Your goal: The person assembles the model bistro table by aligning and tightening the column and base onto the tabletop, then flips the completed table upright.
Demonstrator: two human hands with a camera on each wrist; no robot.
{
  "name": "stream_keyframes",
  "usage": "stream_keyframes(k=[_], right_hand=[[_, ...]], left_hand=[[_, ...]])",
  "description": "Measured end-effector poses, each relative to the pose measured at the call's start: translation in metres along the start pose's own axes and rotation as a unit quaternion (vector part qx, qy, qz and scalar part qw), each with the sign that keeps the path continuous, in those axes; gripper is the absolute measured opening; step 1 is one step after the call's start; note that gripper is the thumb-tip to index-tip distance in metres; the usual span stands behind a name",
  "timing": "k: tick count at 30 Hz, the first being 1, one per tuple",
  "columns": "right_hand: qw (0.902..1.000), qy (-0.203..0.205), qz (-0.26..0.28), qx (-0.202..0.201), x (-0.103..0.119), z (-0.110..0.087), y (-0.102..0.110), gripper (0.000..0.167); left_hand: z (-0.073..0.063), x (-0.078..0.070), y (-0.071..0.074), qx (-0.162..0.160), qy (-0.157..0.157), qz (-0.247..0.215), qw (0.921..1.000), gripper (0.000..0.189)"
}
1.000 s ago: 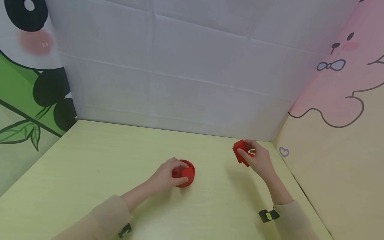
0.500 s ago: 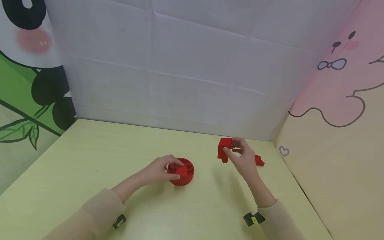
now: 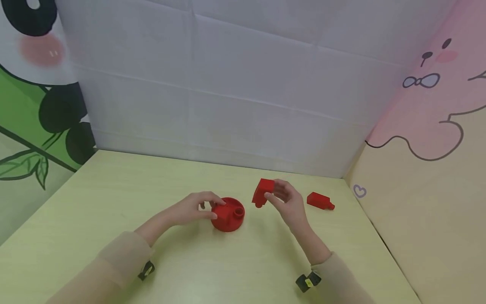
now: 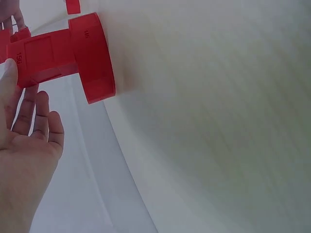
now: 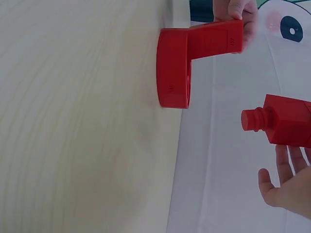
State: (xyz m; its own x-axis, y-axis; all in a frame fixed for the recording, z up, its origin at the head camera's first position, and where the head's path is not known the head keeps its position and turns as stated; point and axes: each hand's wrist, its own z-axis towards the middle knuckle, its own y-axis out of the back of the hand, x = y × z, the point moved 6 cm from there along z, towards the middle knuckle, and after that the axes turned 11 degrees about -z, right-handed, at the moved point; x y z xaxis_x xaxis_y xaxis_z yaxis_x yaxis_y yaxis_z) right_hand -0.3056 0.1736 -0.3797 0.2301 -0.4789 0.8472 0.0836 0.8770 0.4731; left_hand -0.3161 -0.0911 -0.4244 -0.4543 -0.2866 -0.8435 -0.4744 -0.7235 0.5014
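A round red base (image 3: 229, 227) with raised sockets stands on the table. A squared red block (image 4: 46, 54) rises from it, upright in one socket. My left hand (image 3: 193, 207) pinches that block near its top, thumb on one side and fingers on the other. A short way to the right, my right hand (image 3: 290, 207) holds a second red block (image 3: 263, 192) in the air between thumb and fingers. In the right wrist view this bottle-shaped block (image 5: 290, 119) has a ridged round peg, which points down toward the table. An open socket (image 3: 238, 212) faces up on the base's right side.
Another red block with a peg (image 3: 319, 200) lies on its side on the pale table (image 3: 159, 261), right of the right hand. A white sheet (image 3: 243, 105) closes off the back, and printed cartoon panels stand at both sides.
My right hand has carried its block left, toward the base, uncovering the block lying on the table. The left hand and base have shifted slightly left in view.
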Motion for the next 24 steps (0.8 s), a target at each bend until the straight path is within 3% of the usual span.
stream_keyframes(k=[10,19,24], right_hand=[[0.999,-0.006,0.027,0.034,-0.012,-0.003,-0.027,0.045],[0.9985,0.008,0.021,0.049,-0.019,-0.005,-0.045,0.041],[0.998,0.011,0.009,0.062,-0.011,-0.009,-0.048,0.041]], left_hand=[[0.003,0.003,0.011,0.01,0.006,-0.001,0.9999,0.038],[0.006,0.008,0.019,0.018,0.016,-0.008,0.9997,0.04],[0.007,0.008,0.021,0.023,0.02,-0.012,0.9995,0.04]])
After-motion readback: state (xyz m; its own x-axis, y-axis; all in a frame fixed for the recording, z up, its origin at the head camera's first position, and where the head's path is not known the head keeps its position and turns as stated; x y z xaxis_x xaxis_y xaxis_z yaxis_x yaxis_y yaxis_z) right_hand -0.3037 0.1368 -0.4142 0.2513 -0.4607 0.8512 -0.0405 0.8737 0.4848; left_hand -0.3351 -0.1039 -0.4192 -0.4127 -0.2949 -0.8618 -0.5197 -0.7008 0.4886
